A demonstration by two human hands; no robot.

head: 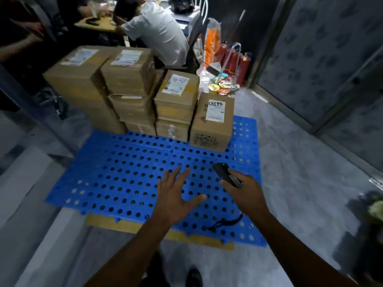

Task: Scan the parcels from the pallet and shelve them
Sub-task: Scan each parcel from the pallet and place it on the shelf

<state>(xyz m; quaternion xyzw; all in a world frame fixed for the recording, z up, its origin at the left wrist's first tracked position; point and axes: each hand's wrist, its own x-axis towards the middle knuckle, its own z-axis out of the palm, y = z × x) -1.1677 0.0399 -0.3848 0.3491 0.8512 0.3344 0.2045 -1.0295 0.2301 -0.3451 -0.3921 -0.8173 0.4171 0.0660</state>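
Note:
Several brown cardboard parcels with white labels are stacked along the far edge of a blue perforated plastic pallet. The nearest one, a single box with a handwritten label, stands at the stack's right end. My left hand hovers over the bare pallet with fingers spread and holds nothing. My right hand is closed around a black handheld scanner, its wrist strap dangling below. Both hands are well short of the parcels.
A person in a white shirt sits at a table behind the stack. Red fire extinguishers, an orange bag and instant-noodle cups lie at the back right. A patterned wall runs along the right. Flattened cardboard lies under the pallet's near edge.

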